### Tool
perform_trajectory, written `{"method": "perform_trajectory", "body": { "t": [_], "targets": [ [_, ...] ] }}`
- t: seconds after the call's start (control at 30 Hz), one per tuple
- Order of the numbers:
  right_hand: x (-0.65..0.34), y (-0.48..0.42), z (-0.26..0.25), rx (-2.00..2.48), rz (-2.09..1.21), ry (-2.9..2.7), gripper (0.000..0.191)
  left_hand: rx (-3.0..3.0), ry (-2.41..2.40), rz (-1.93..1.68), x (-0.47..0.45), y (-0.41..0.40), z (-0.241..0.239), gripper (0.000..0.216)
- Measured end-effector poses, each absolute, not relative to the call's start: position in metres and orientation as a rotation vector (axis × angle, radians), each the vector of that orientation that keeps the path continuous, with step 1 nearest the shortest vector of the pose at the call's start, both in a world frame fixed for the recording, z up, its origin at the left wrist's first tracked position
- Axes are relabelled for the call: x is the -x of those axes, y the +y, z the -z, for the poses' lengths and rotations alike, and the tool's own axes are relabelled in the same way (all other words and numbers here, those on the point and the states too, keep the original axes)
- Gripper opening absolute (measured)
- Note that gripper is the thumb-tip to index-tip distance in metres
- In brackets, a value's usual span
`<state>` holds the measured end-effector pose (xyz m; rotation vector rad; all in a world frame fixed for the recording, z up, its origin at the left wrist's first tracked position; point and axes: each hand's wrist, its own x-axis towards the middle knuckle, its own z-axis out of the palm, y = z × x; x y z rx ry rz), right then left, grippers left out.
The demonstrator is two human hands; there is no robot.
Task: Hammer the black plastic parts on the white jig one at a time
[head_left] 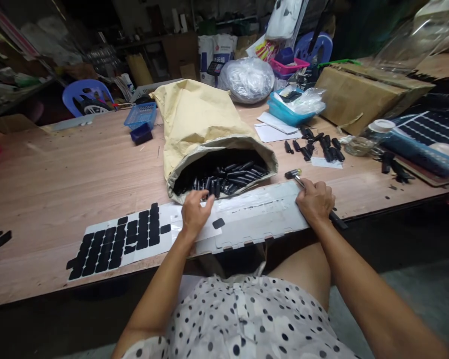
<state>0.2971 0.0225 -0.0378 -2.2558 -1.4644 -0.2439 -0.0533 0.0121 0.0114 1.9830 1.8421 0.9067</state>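
My left hand (195, 213) is at the lip of a tan paper sack (205, 112) lying on its side. Its thumb stands apart from the curled fingers, and nothing shows between them. Just beyond the fingertips, many glossy black tube-shaped parts (243, 175) fill the sack's mouth. My right hand (316, 202) is closed around the handle of a small hammer (293, 173), its head pointing away from me. Under both hands lies a flat grey-white board (262, 214). One black rounded-square pad (218, 223) rests on it, near my left wrist.
Left of the board, a white sheet (166, 244) carries rows of black pads. Loose black parts (327, 148) lie at the right, before a cardboard box (359, 94) and a blue basket (290, 109). Small blue baskets (140, 117) stand behind, left of the sack. The table's front edge runs close to my lap.
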Motion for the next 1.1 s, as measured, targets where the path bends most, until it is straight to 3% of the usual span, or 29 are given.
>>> {"method": "perform_trajectory", "body": {
  "t": [0.2,0.3,0.43,0.6,1.1],
  "targets": [
    [-0.296,0.024,0.038,2.244,0.233,-1.463,0.036,-1.819,2.185,-0.624,0.05,0.07,-0.021,0.019],
    [-0.294,0.024,0.037,2.241,0.255,-1.459,0.036,-1.832,2.174,-0.696,0.052,0.069,-0.019,0.018],
    [-0.292,0.024,0.036,2.267,0.253,-1.455,0.038,-1.976,1.961,-0.851,0.054,0.044,-0.021,0.016],
    [-0.296,0.024,0.037,2.28,0.233,-1.472,0.038,-2.187,1.54,-0.516,0.037,0.008,-0.01,0.012],
    [-0.305,0.025,0.027,2.304,0.095,-1.432,0.039,-2.016,1.339,-0.76,0.024,0.004,0.025,0.016]
  ]
}}
